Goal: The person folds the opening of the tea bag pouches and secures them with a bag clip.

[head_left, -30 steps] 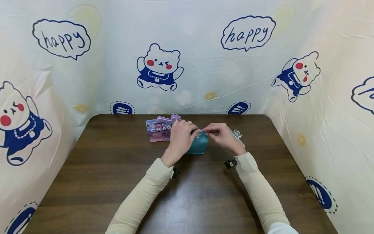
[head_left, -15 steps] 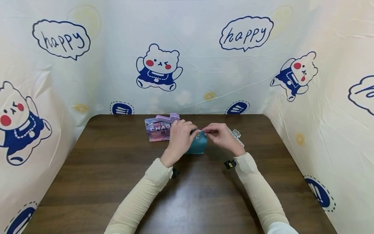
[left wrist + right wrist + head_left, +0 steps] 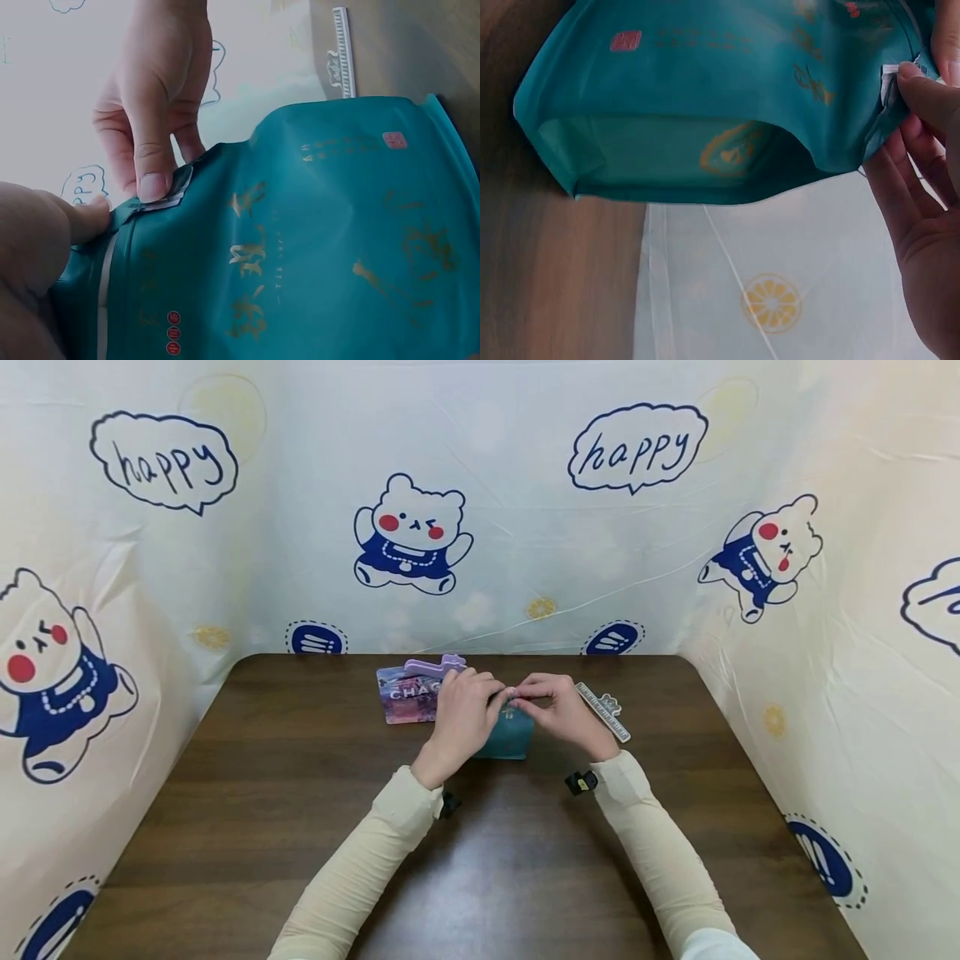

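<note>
A teal pouch (image 3: 507,739) with gold characters stands upright on the table, between my two hands. My left hand (image 3: 467,710) pinches the left part of its upper edge. Close beside it, my right hand (image 3: 558,706) pinches the same edge between thumb and fingers. In the left wrist view the right thumb (image 3: 155,187) presses a short silvery strip (image 3: 169,201) at the folded upper corner of the pouch. The right wrist view shows the pouch's side gusset (image 3: 660,157) spread wide. In the head view the hands cover much of the upper edge.
Behind my left hand lies a purple-pink packet (image 3: 405,697) lettered "CHAG", partly covered, with a purple clip (image 3: 431,667) along its upper edge. A white ruler-like piece (image 3: 603,712) with a decorated shape lies right of my right hand. Printed cloth (image 3: 517,527) hangs around the brown table (image 3: 300,827).
My right hand has slid left along the pouch's upper edge until its fingertips are near the left hand's. More of the white ruler-like piece shows. My left hand has hardly moved.
</note>
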`<state>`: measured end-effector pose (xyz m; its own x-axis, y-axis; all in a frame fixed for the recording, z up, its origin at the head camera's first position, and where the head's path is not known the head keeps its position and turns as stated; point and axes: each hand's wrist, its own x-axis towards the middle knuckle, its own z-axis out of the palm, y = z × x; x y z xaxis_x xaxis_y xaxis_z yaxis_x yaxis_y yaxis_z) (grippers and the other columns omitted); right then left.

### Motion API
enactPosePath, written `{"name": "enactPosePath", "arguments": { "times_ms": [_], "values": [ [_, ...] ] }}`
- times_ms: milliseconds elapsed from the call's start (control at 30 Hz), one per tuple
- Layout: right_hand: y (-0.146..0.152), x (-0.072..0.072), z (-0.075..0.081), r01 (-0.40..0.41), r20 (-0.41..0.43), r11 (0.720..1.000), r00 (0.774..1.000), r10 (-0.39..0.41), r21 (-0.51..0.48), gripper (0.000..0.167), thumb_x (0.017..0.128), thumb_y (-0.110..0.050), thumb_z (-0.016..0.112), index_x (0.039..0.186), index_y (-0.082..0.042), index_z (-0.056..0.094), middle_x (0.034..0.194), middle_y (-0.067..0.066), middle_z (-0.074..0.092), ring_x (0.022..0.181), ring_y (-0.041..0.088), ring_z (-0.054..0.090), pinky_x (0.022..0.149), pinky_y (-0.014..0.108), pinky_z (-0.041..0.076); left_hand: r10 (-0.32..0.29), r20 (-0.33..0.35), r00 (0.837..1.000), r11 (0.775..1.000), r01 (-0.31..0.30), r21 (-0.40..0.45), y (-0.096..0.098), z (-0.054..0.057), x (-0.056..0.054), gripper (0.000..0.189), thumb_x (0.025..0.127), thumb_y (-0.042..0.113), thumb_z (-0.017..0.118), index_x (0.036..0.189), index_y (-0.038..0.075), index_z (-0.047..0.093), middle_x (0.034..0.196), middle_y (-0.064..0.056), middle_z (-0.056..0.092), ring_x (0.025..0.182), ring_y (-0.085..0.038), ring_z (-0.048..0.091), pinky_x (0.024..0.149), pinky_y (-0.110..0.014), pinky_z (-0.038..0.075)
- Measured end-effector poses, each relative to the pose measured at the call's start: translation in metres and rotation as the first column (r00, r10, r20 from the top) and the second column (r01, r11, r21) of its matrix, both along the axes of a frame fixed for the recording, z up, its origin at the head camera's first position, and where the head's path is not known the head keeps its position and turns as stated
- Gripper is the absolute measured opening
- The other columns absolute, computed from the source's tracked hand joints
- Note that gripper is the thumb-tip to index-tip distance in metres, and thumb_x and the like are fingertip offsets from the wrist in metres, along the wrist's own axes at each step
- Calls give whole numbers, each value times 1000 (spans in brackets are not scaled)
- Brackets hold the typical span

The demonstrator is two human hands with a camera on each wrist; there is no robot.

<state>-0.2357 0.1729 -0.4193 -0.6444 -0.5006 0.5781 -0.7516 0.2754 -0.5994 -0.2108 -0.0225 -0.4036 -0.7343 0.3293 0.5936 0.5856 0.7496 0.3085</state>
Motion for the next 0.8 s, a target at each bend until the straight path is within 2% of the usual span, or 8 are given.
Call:
{"name": "enactPosePath", "arguments": {
  "times_ms": [100,233,367,533,800],
  "values": [
    [-2,6,7,3,-18,1000,1000,-4,-13,17,85,13,74,101,8,78,90,17,73,77,24,69,67,23,52,-1,-3,1000,1000,1,-2,0,-1,-1,24,99,29,67,91,12,82,84,-1,75,69,-18,52,68,-34,31],
    [-3,7,9,2,-2,999,1000,-2,-33,16,84,14,74,98,8,78,88,19,73,75,23,67,66,23,51,-9,-20,1000,1000,9,8,-1,-2,-2,30,102,30,62,89,11,81,82,-2,75,69,-19,52,68,-34,32],
    [-1,-1,-2,4,19,999,1000,-3,-33,16,84,13,74,99,8,78,89,19,73,75,25,67,66,22,51,0,-32,999,999,1,37,0,-5,-2,30,102,28,63,86,10,81,76,-3,73,65,-19,49,67,-35,31],
    [3,-13,-17,21,-9,999,1000,-21,-24,15,84,9,76,98,5,79,89,15,74,75,23,68,65,24,52,19,-36,999,998,-17,61,1,-6,-4,37,104,30,59,81,9,80,65,-3,66,61,-19,47,65,-34,29],
    [4,-16,-21,15,-32,1000,999,-15,-12,15,88,1,77,101,-3,81,92,7,75,79,16,70,67,26,54,40,-15,999,997,-39,63,1,-5,-5,48,105,30,56,67,8,72,55,-3,54,57,-20,46,62,-32,28]
  ]
}}
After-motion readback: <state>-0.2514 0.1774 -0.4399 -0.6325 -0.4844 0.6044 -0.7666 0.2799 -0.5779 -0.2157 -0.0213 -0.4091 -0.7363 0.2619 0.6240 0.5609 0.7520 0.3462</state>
